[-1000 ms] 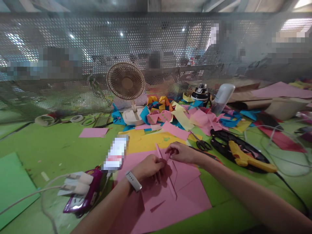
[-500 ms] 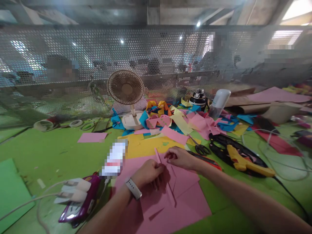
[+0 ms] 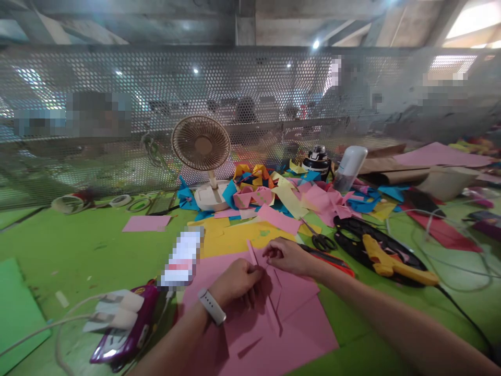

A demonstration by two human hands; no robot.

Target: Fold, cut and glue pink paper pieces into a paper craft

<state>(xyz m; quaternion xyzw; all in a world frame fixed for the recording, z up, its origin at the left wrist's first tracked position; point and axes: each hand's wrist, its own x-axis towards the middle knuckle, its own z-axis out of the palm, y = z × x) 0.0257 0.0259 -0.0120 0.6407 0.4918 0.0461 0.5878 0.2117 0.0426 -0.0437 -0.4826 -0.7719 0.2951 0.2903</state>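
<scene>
A narrow pink paper strip, folded or rolled, stands slantwise over pink paper sheets. My left hand, with a grey band on its wrist, is closed on the strip's middle, thumb on top and fingers curled below. Just right of the strip's upper part is my right hand, its fingers bent and the tips drawn together; whatever they pinch is too small to make out. Under the strip, cut lines or loose flaps show in the pink paper. A yellow sheet lies beyond it.
Black scissors and a yellow glue gun on a black tray lie to the right. Left are a phone and a purple power strip with cables. A fan stands behind, beside heaped coloured paper scraps.
The view has shifted very slightly. Both hands keep nearly the same place and pose at the pink strip, the right fingertips only a touch different.
</scene>
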